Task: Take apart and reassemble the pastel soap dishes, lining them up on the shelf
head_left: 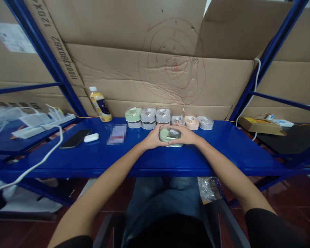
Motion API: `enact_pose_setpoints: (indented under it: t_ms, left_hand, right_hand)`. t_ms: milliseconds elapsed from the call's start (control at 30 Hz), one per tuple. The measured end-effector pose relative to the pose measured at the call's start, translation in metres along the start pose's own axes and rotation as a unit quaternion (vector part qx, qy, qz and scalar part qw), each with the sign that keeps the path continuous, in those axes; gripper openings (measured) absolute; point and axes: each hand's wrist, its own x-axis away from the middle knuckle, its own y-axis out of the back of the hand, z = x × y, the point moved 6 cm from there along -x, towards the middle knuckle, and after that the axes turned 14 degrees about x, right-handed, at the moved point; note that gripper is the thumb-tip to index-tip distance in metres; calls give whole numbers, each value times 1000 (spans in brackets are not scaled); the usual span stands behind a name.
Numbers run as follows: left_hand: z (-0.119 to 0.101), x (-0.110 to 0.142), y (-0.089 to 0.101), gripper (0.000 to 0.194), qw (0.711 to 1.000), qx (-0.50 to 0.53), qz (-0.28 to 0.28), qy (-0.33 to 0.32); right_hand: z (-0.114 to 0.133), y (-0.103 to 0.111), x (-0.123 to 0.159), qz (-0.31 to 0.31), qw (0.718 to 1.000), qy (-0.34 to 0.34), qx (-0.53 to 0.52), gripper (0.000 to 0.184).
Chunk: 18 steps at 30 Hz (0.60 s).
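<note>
A small green box with a clear lid (167, 134) is between my hands, at the middle of the blue shelf top. My left hand (154, 138) wraps its left side, and my right hand (187, 134) wraps its right side, fingers curved round the rim. Below the right fingers a pale green edge (177, 145) shows; whether it belongs to the same box I cannot tell. Just behind stand similar lidded boxes: a green one (133, 113) stacked on a grey one, grey ones (148, 114), and peach ones (191, 122). My hands partly cover the nearest of these.
A yellow drink bottle (101, 105) stands at the back left. In front of it lie a blurred card (117, 134), a white earbud case (91, 137) and a black phone (76, 138). A power strip (42, 126) with a white cable is farther left. Cardboard (105, 65) closes the back.
</note>
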Motion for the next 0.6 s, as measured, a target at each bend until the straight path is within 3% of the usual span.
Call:
enact_pose_setpoints:
  t_ms: [167,367,500,600]
  left_hand:
    - [4,0,-2,113,999,-19,12,36]
    - [9,2,0,115,998,-9,32,59]
    - [15,5,2,125,993,-39,47,98]
    - [17,6,3,114,989,-58,44,129]
  right_hand:
    - [1,-12,-1,38,999,-23,30,88]
    - [3,-8,5,93,995,-5,28,96]
    - [-1,1,30,107,992,-39,54,99]
    - [-8,17,62,80,994,-43,63,99]
